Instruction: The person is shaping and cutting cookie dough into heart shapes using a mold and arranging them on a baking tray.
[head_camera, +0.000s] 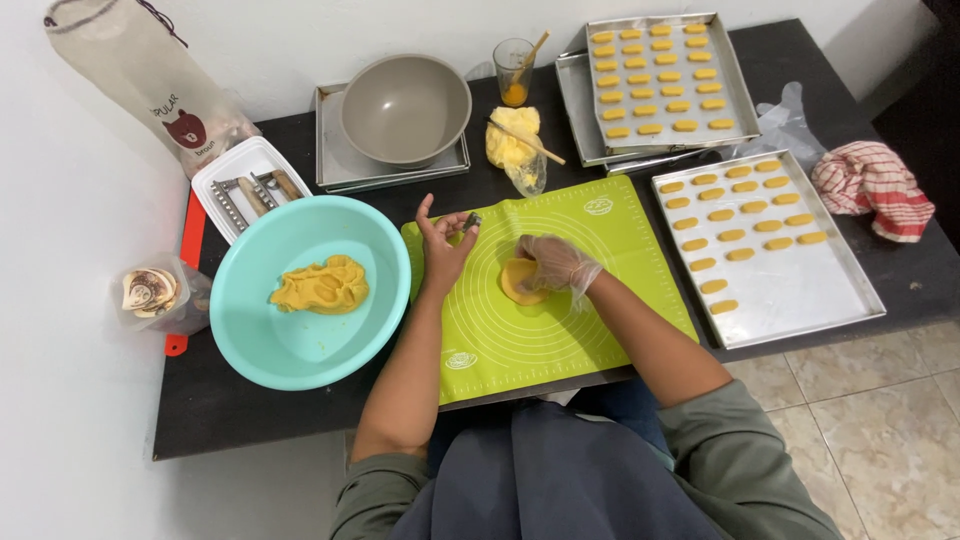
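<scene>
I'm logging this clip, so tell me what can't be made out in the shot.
All head view:
- Flat dough piece: partly covered by the gloved right hand.
- Small metal object in the left hand: too small to identify.
- Rear tray: mostly hidden under the tray stacked on it.
- Glass contents: too small.

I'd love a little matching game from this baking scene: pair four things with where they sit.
Things:
1. teal bowl
2. grey bowl
3. flat dough piece
4. striped cloth

Places:
A. far right of the table
B. on the green mat, under the gloved right hand
C. left of the mat, holding yellow dough
D. on a tray by the wall

Pairs: 1-C, 2-D, 3-B, 4-A
</scene>
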